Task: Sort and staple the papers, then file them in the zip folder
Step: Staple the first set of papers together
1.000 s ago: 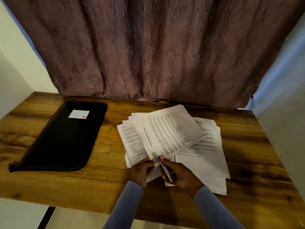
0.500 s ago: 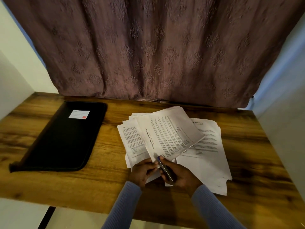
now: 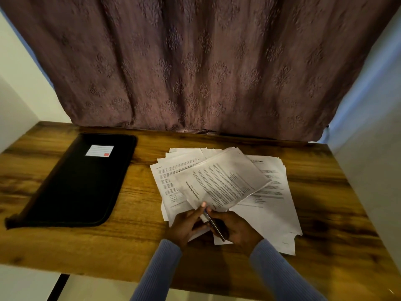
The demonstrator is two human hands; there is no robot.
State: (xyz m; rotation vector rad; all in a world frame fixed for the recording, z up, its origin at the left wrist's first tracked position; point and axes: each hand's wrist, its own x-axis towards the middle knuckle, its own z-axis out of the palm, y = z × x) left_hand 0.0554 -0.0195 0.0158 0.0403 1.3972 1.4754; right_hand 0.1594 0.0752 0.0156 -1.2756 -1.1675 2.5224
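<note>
Papers (image 3: 271, 205) lie fanned in a loose, overlapping pile on the worktop (image 3: 134, 246), right of centre, printed sides up. One set of sheets (image 3: 221, 181) sits on top of the pile, rotated against the rest, near corner lifted toward the hands. Left hand (image 3: 186, 227) pinches that near corner, thumb on top of the sheet, fingers curled under it. Right hand (image 3: 236, 230) is clenched round a slim dark stapler (image 3: 213, 224), its nose pointing at the same corner just beside the left thumb; view is dim and partly blocked by the fingers, so can't tell whether the corner is actually inside the stapler's mouth. Both grips are grasping, neither is released. Zip folder (image 3: 80, 183) is black, flat on the worktop's left side, well apart from the pile, with a white label (image 3: 99, 151) near its far edge; it looks zipped closed. Blue ribbed sleeves (image 3: 280, 272) cover both forearms. Patterned mauve curtain (image 3: 195, 61) hangs behind the worktop's far edge.
</note>
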